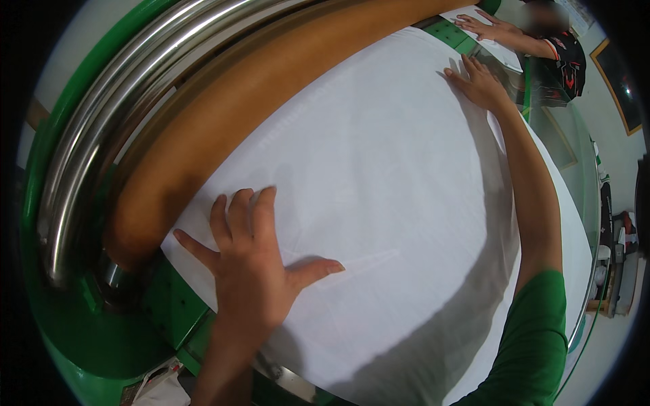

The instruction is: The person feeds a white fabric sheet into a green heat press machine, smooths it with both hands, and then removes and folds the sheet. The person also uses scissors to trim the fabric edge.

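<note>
A broad white cloth (379, 169) lies over the feed surface of a roller machine, its far edge along a tan-brown roller (223, 115). Faint creases and pale marks show on it. My left hand (249, 271) rests on the cloth's left part with fingers spread, the little finger close to the roller. At the cloth's far right, my right hand (481, 84) is laid with its fingers stretched out, apart from the roller. Neither hand grips anything. My right forearm, in a green sleeve (531, 331), casts a shadow on the cloth.
Shiny metal tubes (101, 145) run behind the roller inside a green frame (81, 338). Past my right hand, another person's hands (484, 27) lie on a white piece (497, 51) at the same machine. A dark framed panel (616, 84) hangs at right.
</note>
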The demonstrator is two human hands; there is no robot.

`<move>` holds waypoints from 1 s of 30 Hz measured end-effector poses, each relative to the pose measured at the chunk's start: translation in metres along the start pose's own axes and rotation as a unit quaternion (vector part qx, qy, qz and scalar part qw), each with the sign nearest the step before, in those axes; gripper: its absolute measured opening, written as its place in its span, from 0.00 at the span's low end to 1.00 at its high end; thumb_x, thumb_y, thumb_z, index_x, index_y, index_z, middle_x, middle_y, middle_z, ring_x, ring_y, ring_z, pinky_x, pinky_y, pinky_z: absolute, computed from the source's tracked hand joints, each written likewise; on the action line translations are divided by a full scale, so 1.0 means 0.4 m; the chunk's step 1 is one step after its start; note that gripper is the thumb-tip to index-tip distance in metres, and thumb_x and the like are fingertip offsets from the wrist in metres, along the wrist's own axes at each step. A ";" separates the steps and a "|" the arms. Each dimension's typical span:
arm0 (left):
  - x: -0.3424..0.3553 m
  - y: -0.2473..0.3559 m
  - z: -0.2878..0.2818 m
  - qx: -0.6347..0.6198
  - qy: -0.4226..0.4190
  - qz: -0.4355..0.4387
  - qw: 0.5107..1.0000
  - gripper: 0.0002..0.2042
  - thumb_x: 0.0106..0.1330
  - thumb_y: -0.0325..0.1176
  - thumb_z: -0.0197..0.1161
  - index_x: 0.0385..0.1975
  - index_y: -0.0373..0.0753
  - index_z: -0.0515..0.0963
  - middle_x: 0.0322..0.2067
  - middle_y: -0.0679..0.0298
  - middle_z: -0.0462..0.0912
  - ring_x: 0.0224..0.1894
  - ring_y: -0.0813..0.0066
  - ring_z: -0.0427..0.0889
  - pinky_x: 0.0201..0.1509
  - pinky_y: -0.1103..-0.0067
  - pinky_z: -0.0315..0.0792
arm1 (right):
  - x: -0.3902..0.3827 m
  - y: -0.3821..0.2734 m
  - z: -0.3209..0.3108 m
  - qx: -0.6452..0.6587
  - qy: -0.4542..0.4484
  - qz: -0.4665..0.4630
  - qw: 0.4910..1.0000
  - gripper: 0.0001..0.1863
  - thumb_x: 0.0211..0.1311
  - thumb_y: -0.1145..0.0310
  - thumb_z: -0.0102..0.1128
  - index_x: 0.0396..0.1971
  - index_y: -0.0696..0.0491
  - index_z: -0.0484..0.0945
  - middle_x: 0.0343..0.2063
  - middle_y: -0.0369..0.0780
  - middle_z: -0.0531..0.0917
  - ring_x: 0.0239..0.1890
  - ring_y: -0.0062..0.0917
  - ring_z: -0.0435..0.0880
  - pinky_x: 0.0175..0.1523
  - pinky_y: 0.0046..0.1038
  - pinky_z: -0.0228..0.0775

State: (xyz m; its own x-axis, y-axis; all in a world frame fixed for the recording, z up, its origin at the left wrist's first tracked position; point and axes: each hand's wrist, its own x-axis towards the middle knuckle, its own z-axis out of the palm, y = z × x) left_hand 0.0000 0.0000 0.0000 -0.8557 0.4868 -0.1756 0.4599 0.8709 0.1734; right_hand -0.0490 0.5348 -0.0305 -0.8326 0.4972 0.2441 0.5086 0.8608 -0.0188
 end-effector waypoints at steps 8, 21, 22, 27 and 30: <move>-0.030 -0.016 0.019 0.036 -0.046 0.118 0.991 0.75 0.32 0.79 0.74 0.83 0.41 0.51 0.82 0.38 0.41 0.82 0.25 0.31 0.69 0.20 0.29 | -0.156 0.169 0.008 0.050 -0.035 0.029 0.998 0.46 0.72 0.25 0.38 0.80 0.40 0.61 0.81 0.46 0.57 0.83 0.46 0.52 0.84 0.48 0.41; -0.048 -0.035 0.039 0.101 -0.065 0.084 0.989 0.84 0.18 0.90 0.61 0.83 0.42 0.48 0.84 0.47 0.38 0.84 0.38 0.29 0.75 0.29 0.23 | -0.148 0.184 0.062 -0.022 -0.004 -0.087 0.996 0.46 0.74 0.36 0.48 0.73 0.64 0.65 0.77 0.62 0.58 0.79 0.53 0.61 0.80 0.42 0.56; -0.047 -0.034 0.038 0.103 -0.064 0.080 0.989 0.84 0.18 0.90 0.59 0.83 0.43 0.48 0.84 0.47 0.38 0.84 0.38 0.29 0.75 0.29 0.23 | -0.147 0.170 0.073 0.031 0.014 -0.079 0.996 0.46 0.74 0.36 0.47 0.73 0.64 0.65 0.77 0.62 0.59 0.79 0.53 0.61 0.80 0.42 0.55; -0.053 -0.025 0.022 0.081 -0.078 0.078 0.991 0.83 0.20 0.91 0.58 0.84 0.45 0.48 0.84 0.47 0.38 0.84 0.38 0.29 0.75 0.29 0.23 | -0.150 0.152 0.060 0.005 -0.032 -0.029 0.999 0.50 0.73 0.28 0.41 0.75 0.59 0.65 0.78 0.57 0.60 0.79 0.51 0.60 0.81 0.43 0.53; -0.059 -0.025 0.012 0.065 -0.081 0.077 0.992 0.82 0.22 0.91 0.58 0.84 0.44 0.49 0.84 0.45 0.37 0.84 0.38 0.30 0.74 0.28 0.24 | -0.158 0.155 0.067 0.006 0.024 0.014 1.000 0.55 0.68 0.21 0.40 0.76 0.56 0.65 0.77 0.54 0.63 0.80 0.48 0.61 0.82 0.43 0.52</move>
State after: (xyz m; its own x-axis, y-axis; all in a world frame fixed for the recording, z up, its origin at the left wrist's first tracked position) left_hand 0.0169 -0.0199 -0.0021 -0.7286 0.6095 -0.3125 0.6176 0.7819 0.0851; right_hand 0.0292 0.5596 -0.0730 -0.8059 0.5164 0.2894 0.5296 0.8474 -0.0374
